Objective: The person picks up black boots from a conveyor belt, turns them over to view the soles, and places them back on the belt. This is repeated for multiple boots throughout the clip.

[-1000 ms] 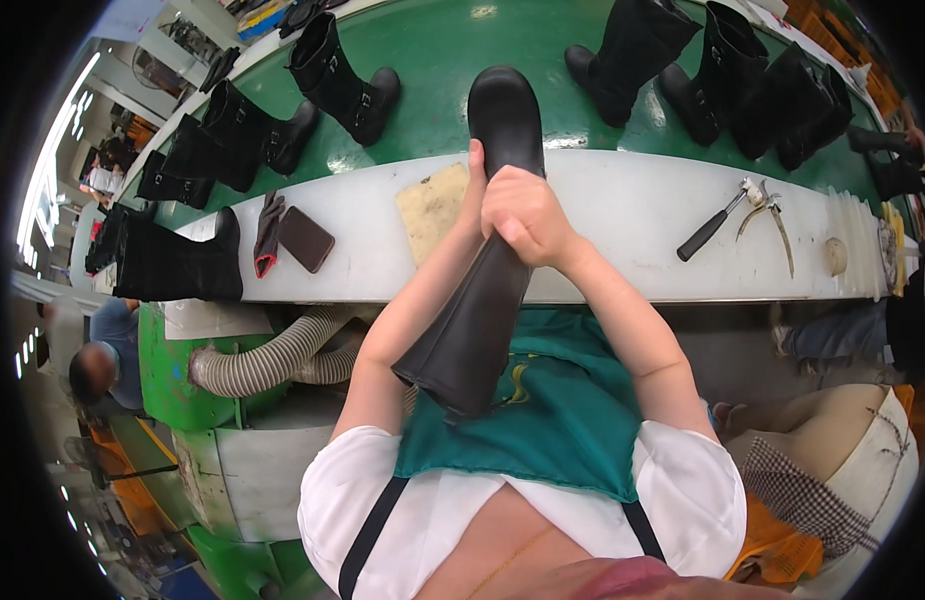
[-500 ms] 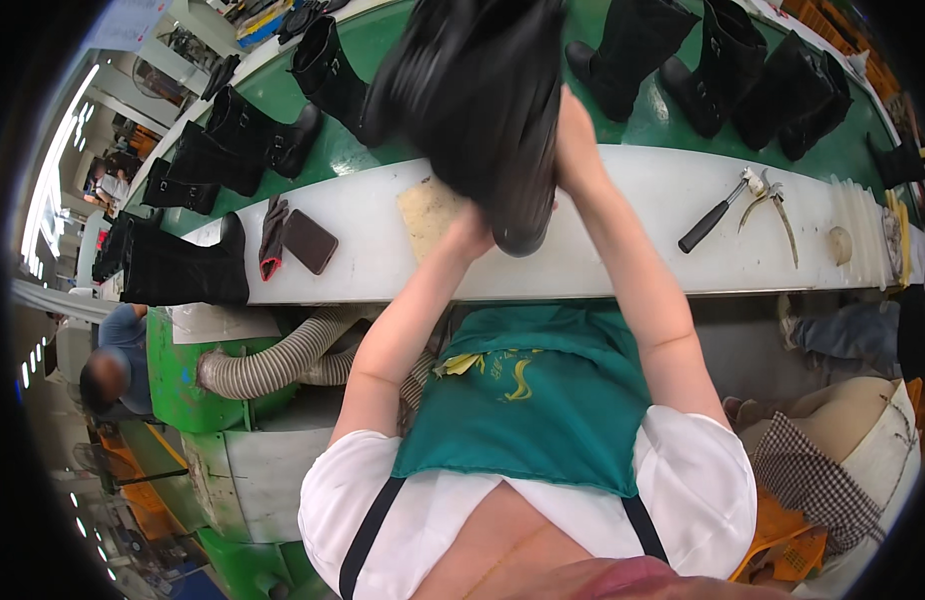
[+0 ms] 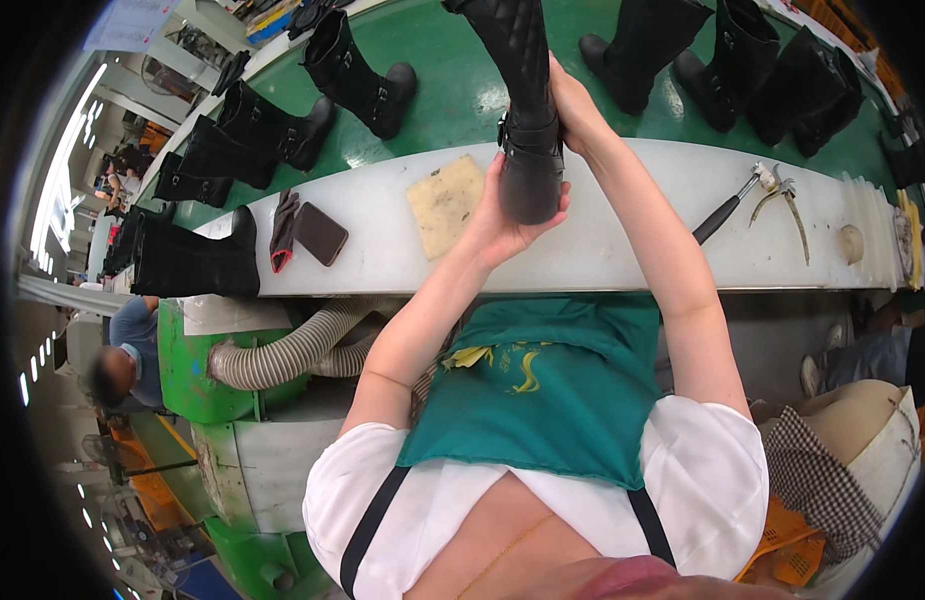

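Observation:
A tall black boot (image 3: 523, 90) with a quilted shaft and a buckled ankle strap is held up over the white work board (image 3: 363, 190), its toe toward me. My left hand (image 3: 513, 215) is closed around the toe from below. Against the right side of the ankle and shaft, my right hand (image 3: 580, 108) grips the boot; some of its fingers are hidden behind it. Beside my left wrist lies a square, stained yellowish pad (image 3: 443, 203).
More black boots stand on the green table on the left (image 3: 363, 80) and right (image 3: 728, 65). A phone (image 3: 321, 234), a dark glove (image 3: 283, 232) and a lying boot (image 3: 195, 255) are at left. At right are a hammer (image 3: 728, 212) and pincers (image 3: 780, 196). Other people are nearby.
The boot, blurred and broad before, is now turned with its narrow front and toe toward me, slightly higher. My left hand has come up under the toe. The view has shifted slightly.

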`<state>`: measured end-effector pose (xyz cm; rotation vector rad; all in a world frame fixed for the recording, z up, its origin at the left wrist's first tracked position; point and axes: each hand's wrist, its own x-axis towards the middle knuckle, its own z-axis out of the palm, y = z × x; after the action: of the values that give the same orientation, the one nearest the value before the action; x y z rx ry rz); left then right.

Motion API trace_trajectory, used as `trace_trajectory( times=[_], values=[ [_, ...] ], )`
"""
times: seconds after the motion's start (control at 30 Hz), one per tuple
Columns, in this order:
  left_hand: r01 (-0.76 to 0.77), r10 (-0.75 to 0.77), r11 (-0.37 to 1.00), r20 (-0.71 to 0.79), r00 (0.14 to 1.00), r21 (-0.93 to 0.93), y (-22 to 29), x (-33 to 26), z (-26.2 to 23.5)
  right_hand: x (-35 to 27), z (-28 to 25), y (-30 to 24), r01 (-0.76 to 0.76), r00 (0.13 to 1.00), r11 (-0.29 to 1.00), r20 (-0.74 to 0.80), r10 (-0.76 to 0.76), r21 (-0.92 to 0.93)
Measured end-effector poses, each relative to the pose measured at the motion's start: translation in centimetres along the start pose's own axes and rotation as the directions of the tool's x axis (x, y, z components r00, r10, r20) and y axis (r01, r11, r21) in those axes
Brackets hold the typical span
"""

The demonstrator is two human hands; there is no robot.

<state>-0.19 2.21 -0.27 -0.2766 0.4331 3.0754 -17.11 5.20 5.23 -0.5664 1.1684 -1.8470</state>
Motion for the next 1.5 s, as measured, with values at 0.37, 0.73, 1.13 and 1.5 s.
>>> trace_trajectory(
  times=[0.37,0.73,1.13,1.5],
  values=[
    [-0.475,0.681,0.066,0.308,0.664,0.878,-2.1,-3.1,-1.5,1.0,0.0,4.2,0.369,0.925,0.894,0.010,-0.379,-0.254],
    [-0.159,0.743,0.070,0.055,0.667,0.985,-2.1,-3.3,-1.5,-3.3,0.2,4.7,0.529,0.837,0.625,0.228,-0.498,-0.574],
    [-0.356,0.813,0.145,0.094,0.575,0.923,3.5,-2.7,-2.2,-10.4,-5.7,5.8,0.326,0.931,0.709,0.080,-0.357,-0.625],
    [-0.049,0.805,-0.317,0.296,0.513,0.947,11.1,16.5,-0.6,-12.9,-6.3,6.5,0.220,0.964,0.790,0.006,-0.265,-0.573]
  ],
)
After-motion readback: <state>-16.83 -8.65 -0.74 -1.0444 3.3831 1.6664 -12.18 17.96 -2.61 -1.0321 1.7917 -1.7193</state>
